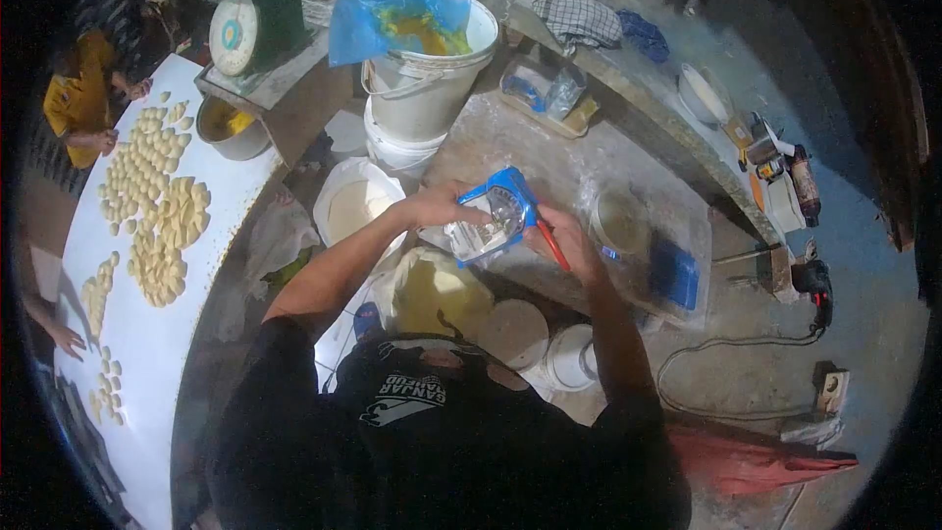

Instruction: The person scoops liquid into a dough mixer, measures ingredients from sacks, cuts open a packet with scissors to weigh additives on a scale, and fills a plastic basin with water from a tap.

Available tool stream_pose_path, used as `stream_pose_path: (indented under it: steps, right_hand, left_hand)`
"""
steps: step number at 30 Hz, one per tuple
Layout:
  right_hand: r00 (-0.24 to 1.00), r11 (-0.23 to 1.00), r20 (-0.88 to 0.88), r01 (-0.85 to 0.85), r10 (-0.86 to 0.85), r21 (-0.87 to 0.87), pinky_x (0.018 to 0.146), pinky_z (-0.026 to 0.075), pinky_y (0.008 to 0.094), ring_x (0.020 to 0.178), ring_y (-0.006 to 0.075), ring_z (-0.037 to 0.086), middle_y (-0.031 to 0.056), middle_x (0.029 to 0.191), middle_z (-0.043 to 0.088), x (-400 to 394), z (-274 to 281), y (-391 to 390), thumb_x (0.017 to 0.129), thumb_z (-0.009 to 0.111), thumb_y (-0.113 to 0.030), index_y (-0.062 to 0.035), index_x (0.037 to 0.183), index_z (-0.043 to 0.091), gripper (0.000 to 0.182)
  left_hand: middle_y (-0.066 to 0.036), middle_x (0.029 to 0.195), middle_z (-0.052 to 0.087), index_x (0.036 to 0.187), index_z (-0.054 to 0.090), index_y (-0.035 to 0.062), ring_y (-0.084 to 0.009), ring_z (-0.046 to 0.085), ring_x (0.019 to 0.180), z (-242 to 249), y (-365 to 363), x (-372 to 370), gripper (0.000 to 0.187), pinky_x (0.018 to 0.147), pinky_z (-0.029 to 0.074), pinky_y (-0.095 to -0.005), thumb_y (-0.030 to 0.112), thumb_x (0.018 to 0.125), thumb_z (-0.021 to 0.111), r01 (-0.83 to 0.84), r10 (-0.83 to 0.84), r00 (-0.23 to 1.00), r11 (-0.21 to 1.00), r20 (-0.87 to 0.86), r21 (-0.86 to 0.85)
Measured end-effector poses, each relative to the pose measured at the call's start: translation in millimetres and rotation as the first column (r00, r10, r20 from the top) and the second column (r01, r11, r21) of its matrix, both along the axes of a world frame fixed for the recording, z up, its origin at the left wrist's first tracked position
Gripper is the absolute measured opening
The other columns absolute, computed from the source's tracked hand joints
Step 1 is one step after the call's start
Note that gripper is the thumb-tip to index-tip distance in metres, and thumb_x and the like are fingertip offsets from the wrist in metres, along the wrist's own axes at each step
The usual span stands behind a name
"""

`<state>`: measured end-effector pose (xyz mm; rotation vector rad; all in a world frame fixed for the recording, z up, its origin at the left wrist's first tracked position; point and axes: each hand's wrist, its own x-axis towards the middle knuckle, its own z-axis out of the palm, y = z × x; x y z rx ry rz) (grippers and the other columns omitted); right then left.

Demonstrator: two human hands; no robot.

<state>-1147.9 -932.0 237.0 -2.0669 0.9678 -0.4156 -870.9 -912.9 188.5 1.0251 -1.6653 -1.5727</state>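
My left hand is closed on a blue-and-white plastic packet with a clear window and pale contents. The packet is held up in front of my chest, above the worktop. At its right side my right hand is closed around a tool with a red handle. The tool's working end is hidden against the packet, so its exact kind does not show. Below my left forearm stand an open sack of pale powder and a container of yellowish powder.
Dough pieces cover part of a white table, where a person in yellow and another person's hand are. A scale, a white bucket, a clear tub and a drill stand around.
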Motion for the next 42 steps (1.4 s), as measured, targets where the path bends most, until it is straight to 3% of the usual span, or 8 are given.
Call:
stream_pose_path:
  steps: [10, 13, 19, 22, 26, 28, 34, 42]
  right_hand:
    - [0.998, 0.998, 0.067, -0.013, 0.008, 0.068, 0.081, 0.047, 0.0339, 0.084, 0.0176, 0.058, 0.0124, 0.093, 0.066, 6, -5, -51, 0.091, 0.065, -0.027, 0.0007, 0.107, 0.061, 0.032]
    - [0.961, 0.987, -0.263, 0.117, -0.084, 0.114, 0.079, 0.047, 0.0345, 0.083, 0.0173, 0.058, 0.0124, 0.093, 0.066, 6, 3, -62, 0.092, 0.064, -0.026, -0.0008, 0.108, 0.062, 0.030]
    - [0.998, 0.996, 0.044, 0.043, -0.047, 0.081, 0.072, 0.047, 0.0323, 0.073, 0.0143, 0.056, 0.0105, 0.079, 0.065, 17, 2, -71, 0.091, 0.066, -0.026, -0.0010, 0.099, 0.064, 0.026]
    - [0.980, 0.986, -0.155, 0.143, -0.127, 0.091, 0.069, 0.047, 0.0318, 0.071, 0.0137, 0.055, 0.0096, 0.077, 0.064, 22, -6, -86, 0.091, 0.066, -0.026, -0.0011, 0.097, 0.064, 0.026]
    - [0.941, 0.940, -0.045, 0.338, -0.337, 0.044, 0.069, 0.049, 0.0350, 0.075, 0.0226, 0.064, 0.0130, 0.082, 0.067, 19, -81, -123, 0.088, 0.068, -0.026, -0.0020, 0.097, 0.064, 0.026]
    - [0.924, 0.868, -0.054, 0.333, -0.378, -0.368, 0.073, 0.051, 0.0412, 0.085, 0.0355, 0.067, 0.0191, 0.089, 0.068, 13, -136, -144, 0.085, 0.069, -0.028, -0.0043, 0.095, 0.065, 0.026]
    - [0.829, 0.882, -0.455, 0.092, -0.325, -0.462, 0.077, 0.051, 0.0475, 0.088, 0.0394, 0.065, 0.0203, 0.090, 0.067, 36, -87, -152, 0.082, 0.065, -0.027, -0.0083, 0.099, 0.068, 0.025]
    - [0.887, 0.600, 0.001, 0.313, -0.461, -0.736, 0.093, 0.048, 0.0457, 0.113, 0.0357, 0.057, 0.0143, 0.134, 0.052, 46, -123, -272, 0.082, 0.059, -0.016, -0.0123, 0.116, 0.066, 0.035]
  left_hand:
    - [-0.008, 0.113, 0.067, 0.127, 0.061, 0.0079, -0.0168, 0.060, 0.103, -3, -50, -7, 0.050, 0.092, 0.046, -0.0322, 0.028, 0.084, 0.073, 0.066, -0.068, 0.997, 0.995, 0.024, 0.074]
    - [-0.006, 0.111, 0.068, 0.120, 0.065, 0.0067, -0.0165, 0.059, 0.104, 18, -52, -4, 0.047, 0.095, 0.043, -0.0319, 0.032, 0.082, 0.075, 0.037, -0.048, 0.998, 0.970, 0.039, 0.239]
    - [-0.008, 0.120, 0.064, 0.124, 0.062, 0.0055, -0.0200, 0.056, 0.112, -8, -68, -7, 0.051, 0.100, 0.039, -0.0344, 0.032, 0.082, 0.075, 0.081, -0.084, 0.995, 0.994, 0.047, 0.074]
    - [-0.007, 0.115, 0.066, 0.123, 0.062, 0.0063, -0.0184, 0.059, 0.107, -33, -66, -10, 0.049, 0.097, 0.042, -0.0331, 0.031, 0.083, 0.074, -0.045, 0.041, 0.999, 0.990, -0.031, -0.134]
    - [-0.006, 0.108, 0.068, 0.123, 0.062, 0.0055, -0.0159, 0.062, 0.099, -44, -52, 5, 0.046, 0.092, 0.046, -0.0310, 0.029, 0.085, 0.073, -0.039, 0.045, 0.997, 0.995, -0.062, 0.097]
    - [-0.003, 0.100, 0.069, 0.123, 0.061, 0.0041, -0.0129, 0.063, 0.091, -43, -37, 11, 0.047, 0.086, 0.048, -0.0295, 0.027, 0.085, 0.073, -0.156, 0.167, 0.978, 0.983, -0.124, 0.096]
    - [-0.004, 0.107, 0.067, 0.120, 0.062, 0.0032, -0.0116, 0.058, 0.096, -29, 29, 54, 0.040, 0.089, 0.046, -0.0292, 0.020, 0.085, 0.072, -0.428, 0.447, 0.893, 0.878, -0.047, 0.216]
    - [-0.003, 0.096, 0.070, 0.111, 0.067, 0.0008, -0.0111, 0.062, 0.086, -39, 107, 94, 0.030, 0.080, 0.048, -0.0270, 0.016, 0.085, 0.071, -0.668, 0.699, 0.715, 0.687, -0.011, 0.286]
